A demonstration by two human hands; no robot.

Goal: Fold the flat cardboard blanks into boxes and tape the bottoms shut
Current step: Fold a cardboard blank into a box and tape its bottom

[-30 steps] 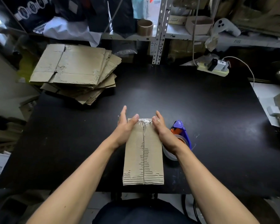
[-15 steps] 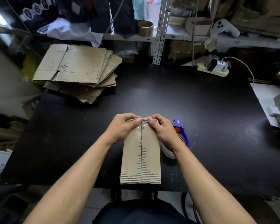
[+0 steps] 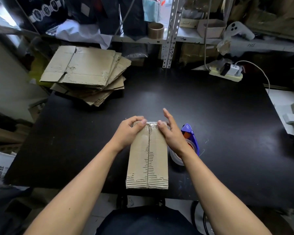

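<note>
One brown corrugated cardboard box [image 3: 147,156] sat bottom-up at lower centre, long axis running toward the frame's top, seam taped. Left hand [image 3: 128,131] gripped its far edge, fingers curled; right hand [image 3: 172,133] pressed tape, fingers straight. Stack of flat cardboard blanks [image 3: 87,73], upper left, remained unfolded.

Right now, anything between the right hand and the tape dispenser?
Nothing visible. The right hand rests on the far right corner of the box, and the tape dispenser lies on the table directly beside that wrist, partly hidden under it. The left hand grips the box's far left corner.
</note>
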